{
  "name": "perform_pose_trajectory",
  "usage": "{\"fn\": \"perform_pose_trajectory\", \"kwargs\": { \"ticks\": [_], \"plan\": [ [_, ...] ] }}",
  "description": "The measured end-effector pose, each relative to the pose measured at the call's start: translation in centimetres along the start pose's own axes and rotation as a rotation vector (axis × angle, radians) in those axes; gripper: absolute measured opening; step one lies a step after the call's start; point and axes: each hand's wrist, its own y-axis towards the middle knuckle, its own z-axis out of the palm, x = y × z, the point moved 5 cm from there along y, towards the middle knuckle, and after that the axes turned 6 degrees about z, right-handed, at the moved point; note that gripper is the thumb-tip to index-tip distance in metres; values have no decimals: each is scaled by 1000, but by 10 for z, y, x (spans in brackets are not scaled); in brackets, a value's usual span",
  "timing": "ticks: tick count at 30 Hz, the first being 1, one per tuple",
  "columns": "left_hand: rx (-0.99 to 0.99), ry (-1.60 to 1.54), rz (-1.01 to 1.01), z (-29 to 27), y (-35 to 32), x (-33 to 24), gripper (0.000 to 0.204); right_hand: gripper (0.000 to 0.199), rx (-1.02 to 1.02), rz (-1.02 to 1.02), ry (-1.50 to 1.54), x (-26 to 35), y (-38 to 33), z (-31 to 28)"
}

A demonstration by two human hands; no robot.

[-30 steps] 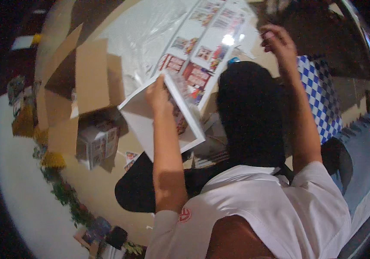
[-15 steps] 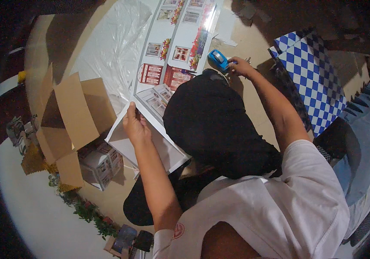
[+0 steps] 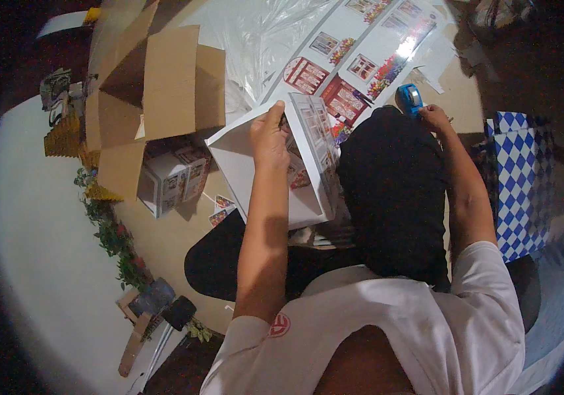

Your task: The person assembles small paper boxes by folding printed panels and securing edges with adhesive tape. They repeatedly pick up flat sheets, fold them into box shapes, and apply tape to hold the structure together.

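My left hand [image 3: 270,141] grips the upper edge of an open white box [image 3: 234,158], thumb on top and fingers inside. The box leans against my bent leg, its white inner side facing me; the outer face carries a print of windows and flowers. Further right, beyond my black-clad knee [image 3: 391,191], my right hand [image 3: 435,120] is closed at the near end of a blue tape dispenser [image 3: 410,99]. Its fingertips are partly hidden. Beside the dispenser lies a long printed sheet [image 3: 325,69] showing house fronts with red doors and flowers.
An open brown carton [image 3: 170,82] stands at the left, with a smaller printed box [image 3: 175,178] close by. Clear plastic film [image 3: 255,39] lies beyond. Blue-and-white checkered boxes [image 3: 522,184] stand at the right. Leafy garland [image 3: 116,243] runs along the left edge.
The whole view has swung, shifting the scene rightward. The white box has turned and tipped up beside my leg in my left hand. My right hand has stayed at the tape dispenser.
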Motion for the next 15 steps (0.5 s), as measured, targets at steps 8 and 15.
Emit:
{"fn": "perform_pose_trajectory", "kwargs": {
  "ticks": [8,15],
  "plan": [
    [-101,40,16,4,-13,-9,20,27,115,9,283,-33,-15,4],
    [-35,12,32,-9,7,5,14,20,179,-18,595,-36,-30,16]
  ]
}}
